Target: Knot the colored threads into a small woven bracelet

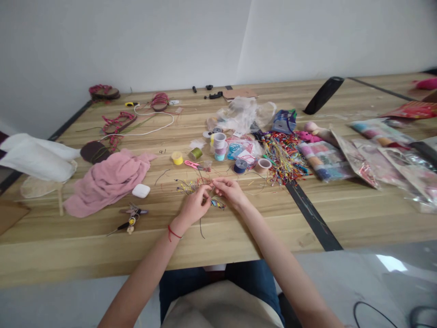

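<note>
My left hand (195,206) and my right hand (228,190) meet over the wooden table (239,228), fingers pinched together on a small beaded thread piece (217,203) with loose thread ends trailing from it. A red string circles my left wrist. Just beyond my fingers lie pink thread snips (196,165), a yellow spool (177,157), a green spool (196,153), a dark blue spool (240,166) and a stack of spools (219,146). A tangle of bright multicoloured threads (283,157) lies to the right of my hands.
A pink cloth (105,181), a white earbud case (141,190) and keys (129,219) lie at the left. White fabric (34,157) sits at the left edge. Bead packets (375,155) fill the right side. A clear plastic bag (244,113) and a black cylinder (323,94) are farther back.
</note>
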Demonstrator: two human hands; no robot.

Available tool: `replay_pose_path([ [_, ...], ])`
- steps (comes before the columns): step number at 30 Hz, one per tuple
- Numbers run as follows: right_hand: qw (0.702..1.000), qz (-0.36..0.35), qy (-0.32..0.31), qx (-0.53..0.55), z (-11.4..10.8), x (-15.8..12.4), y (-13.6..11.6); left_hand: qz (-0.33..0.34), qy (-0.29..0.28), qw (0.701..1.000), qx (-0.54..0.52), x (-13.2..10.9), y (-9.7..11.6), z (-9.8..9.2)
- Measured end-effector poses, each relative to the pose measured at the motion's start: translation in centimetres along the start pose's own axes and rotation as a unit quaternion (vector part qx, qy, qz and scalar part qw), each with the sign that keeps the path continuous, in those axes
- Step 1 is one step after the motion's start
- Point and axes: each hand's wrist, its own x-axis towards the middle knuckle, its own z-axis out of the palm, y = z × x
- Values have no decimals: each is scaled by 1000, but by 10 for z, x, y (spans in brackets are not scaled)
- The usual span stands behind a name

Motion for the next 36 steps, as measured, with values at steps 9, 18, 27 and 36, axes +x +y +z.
replay_pose_path([
  [9, 999, -15, -32, 10, 5, -4, -1, 6, 104, 994, -33, 3, 4, -6],
  [18, 999, 1, -52, -7, 9, -7, -3, 12, 111, 993, -32, 4, 2, -6],
  [27, 997, -13, -72, 12, 11, -7, 0, 25, 134, 990, -25, 4, -2, -3],
  [36, 996, 0, -74, 41, 19, -9, -4, 21, 97, 994, -56, 2, -3, -2],
])
